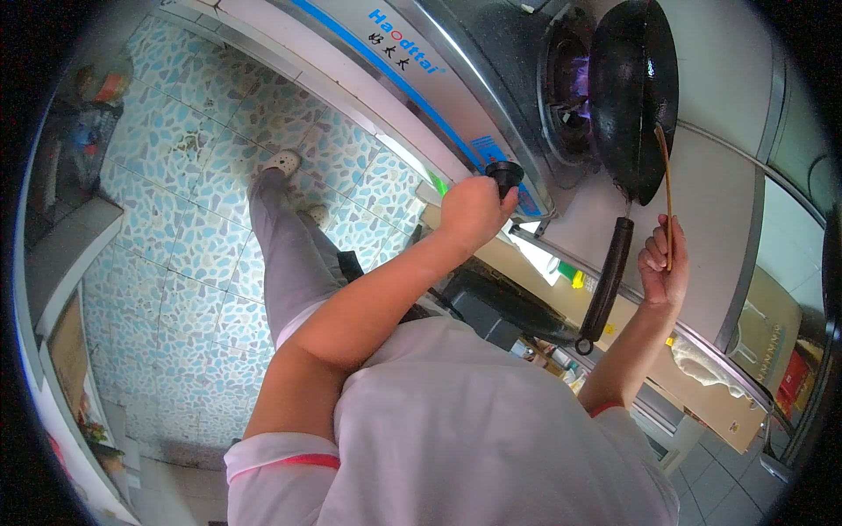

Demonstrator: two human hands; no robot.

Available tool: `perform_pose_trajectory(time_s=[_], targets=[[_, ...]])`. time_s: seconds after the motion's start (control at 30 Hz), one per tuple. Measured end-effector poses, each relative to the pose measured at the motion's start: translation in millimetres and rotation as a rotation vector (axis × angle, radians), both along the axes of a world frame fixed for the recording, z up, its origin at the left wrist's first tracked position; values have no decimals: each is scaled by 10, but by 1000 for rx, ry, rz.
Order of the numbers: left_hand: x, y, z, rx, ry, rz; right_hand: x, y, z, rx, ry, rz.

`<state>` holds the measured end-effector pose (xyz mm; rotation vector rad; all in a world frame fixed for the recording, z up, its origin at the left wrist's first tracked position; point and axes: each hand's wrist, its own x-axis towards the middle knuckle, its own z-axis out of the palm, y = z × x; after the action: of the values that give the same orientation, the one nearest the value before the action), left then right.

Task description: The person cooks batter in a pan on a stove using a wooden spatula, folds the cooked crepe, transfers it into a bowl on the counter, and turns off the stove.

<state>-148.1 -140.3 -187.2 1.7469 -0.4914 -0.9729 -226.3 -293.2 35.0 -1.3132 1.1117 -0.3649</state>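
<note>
At the front panel of the gas stove (421, 96), my left hand (474, 210) is closed on a black control knob (503, 175). My right hand (665, 263) grips long wooden chopsticks (667, 188), and their far ends reach over the rim of a black wok (631, 96). Beneath the wok a burner (566, 96) burns with a bluish-purple flame. The wok's dark long handle (610, 280) points toward my body, left of my right hand, and no hand touches it. What lies inside the wok is hidden from this angle.
A pale counter (715, 210) runs beside the stove. Under its edge, a dark pan (509, 302) rests on a shelf. Patterned tiles (175, 263) cover the floor at left, where my leg (281, 237) stands. A shelf unit (70, 228) lines the far left.
</note>
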Motion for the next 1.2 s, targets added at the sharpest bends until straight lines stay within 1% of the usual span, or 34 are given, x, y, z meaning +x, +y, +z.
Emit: perform_pose_trajectory(time_s=[0.23, 0.33, 0.6, 0.9, 1.2], targets=[[18, 12, 7, -3, -19, -17, -27, 30, 30, -29, -8, 30], [13, 20, -2, -12, -37, -17, -25, 44, 32, -1, -17, 44], [22, 28, -2, -24, -64, -11, -5, 104, 36, -5, -17, 29], [61, 15, 15, 18, -65, -55, -22, 98, 52, 3, -20, 31], [101, 18, 32, 18, -158, -99, 5, 138, 54, -50, 24, 28]])
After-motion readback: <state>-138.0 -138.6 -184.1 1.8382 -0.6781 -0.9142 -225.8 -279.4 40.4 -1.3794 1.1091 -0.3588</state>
